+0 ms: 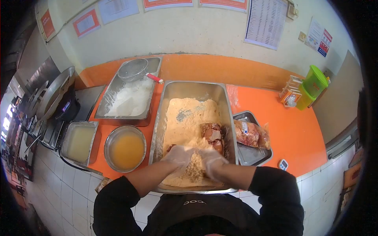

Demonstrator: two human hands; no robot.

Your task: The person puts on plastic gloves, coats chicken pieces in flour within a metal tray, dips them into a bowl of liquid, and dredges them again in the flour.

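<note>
Both my hands are inside a deep steel pan [232, 135] of orange-tinted breading flour [189, 126], wearing thin clear gloves. My left hand [178, 158] and my right hand [212, 160] face each other near the front of the pan, cupped around a crumbly heap of the flour. Some of it looks blurred between the palms. Raw meat pieces [214, 134] lie in the flour just beyond my right hand, and a small dark bit shows beside my left. My fingers are partly hidden by flour.
Left of the pan stand a bowl of orange-yellow liquid [126, 151], a tub of cloudy liquid [78, 141] and a tray of white flour [132, 96] with a sieve [133, 70]. At right, bagged meat [250, 133] rests on a metal tray [252, 157] near a timer [283, 164].
</note>
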